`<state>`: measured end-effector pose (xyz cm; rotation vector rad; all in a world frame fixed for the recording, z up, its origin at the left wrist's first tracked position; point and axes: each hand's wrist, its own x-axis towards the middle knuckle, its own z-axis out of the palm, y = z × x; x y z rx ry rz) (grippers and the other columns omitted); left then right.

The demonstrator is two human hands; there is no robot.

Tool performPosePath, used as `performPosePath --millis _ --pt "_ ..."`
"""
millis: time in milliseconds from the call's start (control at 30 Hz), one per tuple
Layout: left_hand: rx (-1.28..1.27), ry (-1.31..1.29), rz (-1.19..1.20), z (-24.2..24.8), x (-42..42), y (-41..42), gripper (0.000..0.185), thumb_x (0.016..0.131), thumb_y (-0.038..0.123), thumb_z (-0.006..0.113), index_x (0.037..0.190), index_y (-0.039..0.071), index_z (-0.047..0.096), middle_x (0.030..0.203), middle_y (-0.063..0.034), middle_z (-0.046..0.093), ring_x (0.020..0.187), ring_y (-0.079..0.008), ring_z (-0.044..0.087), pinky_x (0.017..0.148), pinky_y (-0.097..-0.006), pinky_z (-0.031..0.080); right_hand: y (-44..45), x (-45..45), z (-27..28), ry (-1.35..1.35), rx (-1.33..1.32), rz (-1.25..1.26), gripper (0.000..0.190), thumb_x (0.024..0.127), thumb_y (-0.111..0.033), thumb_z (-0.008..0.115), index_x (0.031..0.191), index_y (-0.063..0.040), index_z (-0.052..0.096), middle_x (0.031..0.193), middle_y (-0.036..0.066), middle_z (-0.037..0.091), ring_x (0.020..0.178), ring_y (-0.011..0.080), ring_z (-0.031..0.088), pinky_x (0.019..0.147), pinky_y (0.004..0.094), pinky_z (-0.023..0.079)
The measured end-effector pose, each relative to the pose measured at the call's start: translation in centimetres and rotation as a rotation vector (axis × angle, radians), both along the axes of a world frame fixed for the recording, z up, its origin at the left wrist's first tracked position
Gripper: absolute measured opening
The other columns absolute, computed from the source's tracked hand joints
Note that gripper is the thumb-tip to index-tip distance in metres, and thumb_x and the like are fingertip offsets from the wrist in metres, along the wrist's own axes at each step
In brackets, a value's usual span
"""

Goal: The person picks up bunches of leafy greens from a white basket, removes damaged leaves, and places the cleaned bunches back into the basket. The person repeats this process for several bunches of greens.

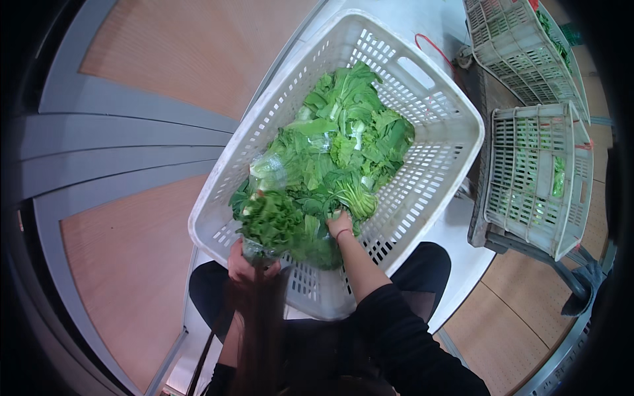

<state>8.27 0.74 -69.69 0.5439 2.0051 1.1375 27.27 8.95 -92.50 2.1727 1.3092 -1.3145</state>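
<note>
A large white plastic basket (pixel 458 163) with slotted walls stands before me, tilted in view, with leafy greens (pixel 317 163) heaped inside. My left hand (pixel 247 265) grips a bunch of leafy lettuce (pixel 272 218) in clear plastic over the basket's near left part; dark hair partly covers this hand. My right hand (pixel 342 225) reaches into the basket, its fingers among the greens at the stem end of a bunch with thin pale stems (pixel 361 198). Whether it grips anything is hidden by leaves. A plastic-wrapped bunch with white stalks (pixel 267 171) lies along the left wall.
At the right, two white crates of greens, one nearer (pixel 535 178) and one farther (pixel 525 54), rest on a wheeled cart (pixel 479 198). A grey cloth (pixel 584 289) hangs on its handle. Wood-toned panels (pixel 129 267) with grey frames stand close on the left.
</note>
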Motion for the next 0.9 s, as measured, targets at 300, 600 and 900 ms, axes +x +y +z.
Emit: performPosePath --millis 300,600,900 --pt "-0.128 0.541 -0.135 -0.9 0.0 -1.1 0.07 0.067 0.024 0.082 0.12 -0.002 0.045 0.1 -0.0183 0.063 0.089 -0.0315 0.064 0.079 -0.0394 0.051 -0.9 1.3 0.2 0.043 -0.067 0.038 0.096 0.053 -0.042 0.087 0.122 0.011 0.048 0.112 0.02 0.061 0.097 0.0283 0.062 0.088 0.0355 0.048" --pt "-0.238 0.669 -0.173 -1.4 -0.4 -1.2 0.078 0.055 0.022 0.084 0.119 0.001 0.044 0.101 -0.0204 0.059 0.096 -0.0391 0.057 0.085 -0.0443 0.047 1.6 1.2 12.9 0.346 0.115 0.338 0.09 0.061 -0.034 0.08 0.126 0.007 0.034 0.105 0.025 0.061 0.096 0.0319 0.062 0.088 0.0355 0.048" --pt "0.276 0.911 -0.147 -1.2 2.3 -0.5 0.076 0.051 0.01 0.08 0.116 0.005 0.041 0.123 -0.017 0.05 0.112 -0.0374 0.048 0.097 -0.0494 0.035 6.2 9.5 24.8 0.817 0.269 -0.318 0.058 0.082 -0.028 0.064 0.128 0.0 0.043 0.107 0.008 0.06 0.094 0.0154 0.059 0.077 0.0282 0.049"
